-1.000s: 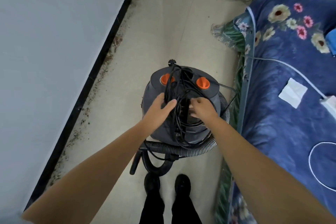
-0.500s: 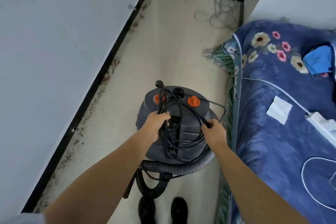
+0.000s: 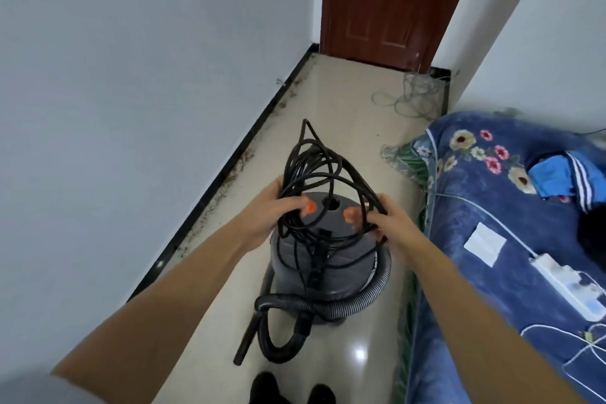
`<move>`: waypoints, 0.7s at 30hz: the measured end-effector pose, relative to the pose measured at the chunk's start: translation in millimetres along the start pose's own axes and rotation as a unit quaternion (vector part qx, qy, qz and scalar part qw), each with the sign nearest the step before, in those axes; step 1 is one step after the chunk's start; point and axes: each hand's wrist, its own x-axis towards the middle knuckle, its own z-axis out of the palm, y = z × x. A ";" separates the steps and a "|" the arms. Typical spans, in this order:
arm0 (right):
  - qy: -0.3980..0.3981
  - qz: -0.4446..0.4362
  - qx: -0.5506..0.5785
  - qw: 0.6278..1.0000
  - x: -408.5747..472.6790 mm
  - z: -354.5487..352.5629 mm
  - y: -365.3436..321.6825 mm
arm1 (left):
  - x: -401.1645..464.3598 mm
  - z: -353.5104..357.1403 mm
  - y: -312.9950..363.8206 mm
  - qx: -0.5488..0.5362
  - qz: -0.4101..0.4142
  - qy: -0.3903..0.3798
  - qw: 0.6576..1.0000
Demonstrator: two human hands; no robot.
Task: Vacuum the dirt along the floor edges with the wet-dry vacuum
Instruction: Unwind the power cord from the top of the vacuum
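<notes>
A grey drum-shaped wet-dry vacuum (image 3: 344,269) with two orange knobs stands on the beige floor in front of me. Its ribbed hose (image 3: 328,307) wraps around the base and curls to a black nozzle at the front. A tangled coil of black power cord (image 3: 316,170) is lifted just above the vacuum's lid. My left hand (image 3: 275,210) grips the coil's left side and my right hand (image 3: 388,223) grips its right side. Brown dirt (image 3: 236,167) lies along the black baseboard at the left wall.
A bed with a blue floral cover (image 3: 492,239) fills the right side, carrying a white power strip (image 3: 564,285) and its cables. A loose pile of thin wire (image 3: 410,98) lies near the brown door (image 3: 393,0). My feet (image 3: 288,387) stand behind the vacuum.
Both hands have lifted the cord coil up off the vacuum's lid. The view has tilted upward, so the door and far floor now show.
</notes>
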 end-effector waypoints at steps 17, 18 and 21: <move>-0.179 0.094 -0.212 0.956 -109.4 142.2 -52.1 | -220.1 -55.4 -25.9 0.212 -0.004 -0.065 0.975; -0.175 0.113 -0.172 0.963 -122.6 159.9 -39.9 | -242.0 -63.7 -33.4 0.220 -0.006 -0.078 0.972; -0.138 0.140 -0.125 0.972 -157.9 202.8 -0.6 | -299.9 -87.6 -56.1 0.267 -0.025 -0.095 0.959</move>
